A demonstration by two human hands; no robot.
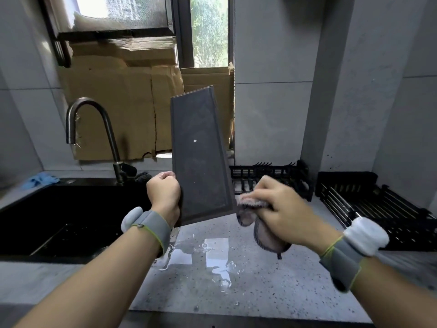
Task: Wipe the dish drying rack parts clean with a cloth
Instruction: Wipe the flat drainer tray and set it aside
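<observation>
A flat, dark grey rectangular drip tray point(199, 157) with a raised moulded rim is held nearly upright above the speckled grey stone countertop point(260, 280), its matt face dotted with one small white speck. The left hand point(164, 194) grips the tray's lower left edge, fingers curled tight round the rim. Just right of the tray's lower right corner, the right hand point(281, 209) clamps its curled fingers on a bunched grey microfibre cloth point(257, 223), whose fuzzy top touches the tray's edge while a stitched flap hangs below the palm. Both wrists carry grey fabric straps with white padded blocks. Below the tray, a shallow puddle of water point(208, 259) lies glossy on the countertop. Behind the tray to the right stand a black slatted wire rack section point(272, 176) with upright prongs and, further right, a black rack frame with metal rods point(373, 209). Left of the tray sit a black recessed sink point(59, 216), a dark curved metal tap point(94, 129) and a crumpled blue cloth point(41, 179). Creased brown cardboard point(123, 110) covers the window behind the tray.
</observation>
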